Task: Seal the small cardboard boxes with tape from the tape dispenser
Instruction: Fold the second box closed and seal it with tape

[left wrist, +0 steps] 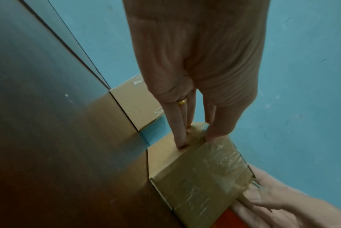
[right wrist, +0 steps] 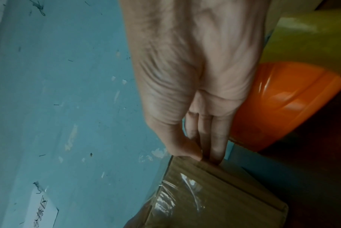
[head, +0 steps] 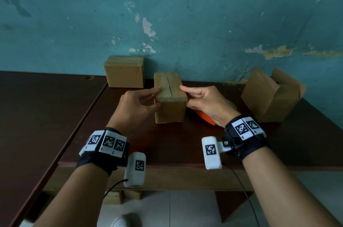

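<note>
A small cardboard box (head: 170, 97) stands on the dark table (head: 167, 145), its top seam running away from me. My left hand (head: 157, 97) holds its upper left edge, thumb on top and fingers on the side face. My right hand (head: 185, 97) pinches the upper right edge, index finger on top and thumb on the side. In the left wrist view the left hand (left wrist: 196, 141) presses the box (left wrist: 200, 177), which bears clear tape. The right hand (right wrist: 203, 158) grips the box (right wrist: 214, 200) edge. The orange tape dispenser (head: 206, 118) lies on the table under my right hand.
A closed box (head: 124, 72) stands by the wall at the back left. A larger box (head: 269, 95) sits tilted at the right. The teal wall (head: 185, 22) is close behind. The table's front edge (head: 148, 163) is near my wrists.
</note>
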`<move>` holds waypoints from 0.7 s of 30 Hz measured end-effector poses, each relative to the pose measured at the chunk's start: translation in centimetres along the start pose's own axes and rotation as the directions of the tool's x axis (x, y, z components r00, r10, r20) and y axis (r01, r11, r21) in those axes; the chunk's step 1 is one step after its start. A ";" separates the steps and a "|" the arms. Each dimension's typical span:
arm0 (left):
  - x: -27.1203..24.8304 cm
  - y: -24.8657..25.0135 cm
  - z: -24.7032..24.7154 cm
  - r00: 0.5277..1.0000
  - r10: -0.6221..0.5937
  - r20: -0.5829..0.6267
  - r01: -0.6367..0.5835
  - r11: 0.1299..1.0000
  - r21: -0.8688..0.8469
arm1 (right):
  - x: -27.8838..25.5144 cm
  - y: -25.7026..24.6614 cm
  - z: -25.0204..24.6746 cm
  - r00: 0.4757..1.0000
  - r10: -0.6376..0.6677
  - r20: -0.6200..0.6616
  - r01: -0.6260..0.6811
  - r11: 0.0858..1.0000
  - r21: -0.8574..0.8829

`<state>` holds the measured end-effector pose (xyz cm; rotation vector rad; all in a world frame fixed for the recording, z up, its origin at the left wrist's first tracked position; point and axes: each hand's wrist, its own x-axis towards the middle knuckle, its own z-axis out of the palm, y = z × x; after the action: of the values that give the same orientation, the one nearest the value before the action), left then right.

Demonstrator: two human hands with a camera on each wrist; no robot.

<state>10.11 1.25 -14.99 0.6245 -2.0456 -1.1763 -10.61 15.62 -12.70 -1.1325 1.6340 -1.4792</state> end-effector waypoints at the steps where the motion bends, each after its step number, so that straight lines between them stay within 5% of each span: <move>1: 0.0 0.1 0.0 1.000 0.002 -0.004 -0.002 1.000 0.001 | 0.1 0.1 0.0 1.000 -0.004 -0.001 0.004 1.000 -0.003; 21: -0.3 0.6 0.9 0.994 -0.040 -0.101 0.038 0.999 -0.020 | 1.1 1.7 0.6 0.995 -0.030 -0.092 0.027 0.999 -0.031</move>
<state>9.59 2.19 -14.86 0.7036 -1.9440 -1.1608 -10.85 14.41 -14.38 -1.1232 1.7139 -1.5509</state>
